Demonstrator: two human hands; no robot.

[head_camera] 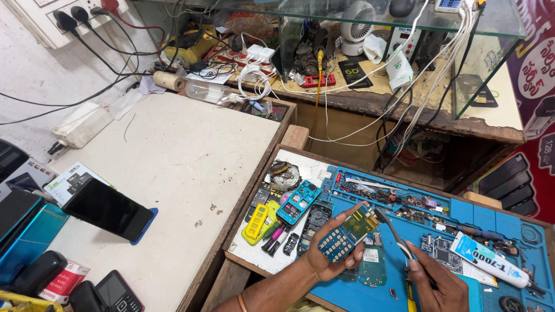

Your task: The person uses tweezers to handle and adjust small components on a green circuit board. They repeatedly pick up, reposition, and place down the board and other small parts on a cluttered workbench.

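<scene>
Fingers (pixel 324 231) of left hand (pixel 324 263) grip circuit board (pixel 348 233) | right hand (pixel 436 286): tweezers (pixel 396 234)

Landmark: blue repair mat (pixel 462 216), uniform blue with moulded compartments.

On the mat, held in the left hand (pixel 324 260): circuit board (pixel 348 233), blue keypad section patterned with rows of pale gold dots, yellow-green upper section. In the right hand (pixel 436 286): tweezers (pixel 396 234), grey metal.

Right end of the mat: white tube (pixel 488 260) with a blue label end.

Just left of the mat: teal phone frame (pixel 298 201), then a yellow phone frame (pixel 256 223).

Well left of the mat: black smartphone (pixel 107 209) on a blue-edged backing, resting on a dirty off-white table (pixel 185 156).
</scene>
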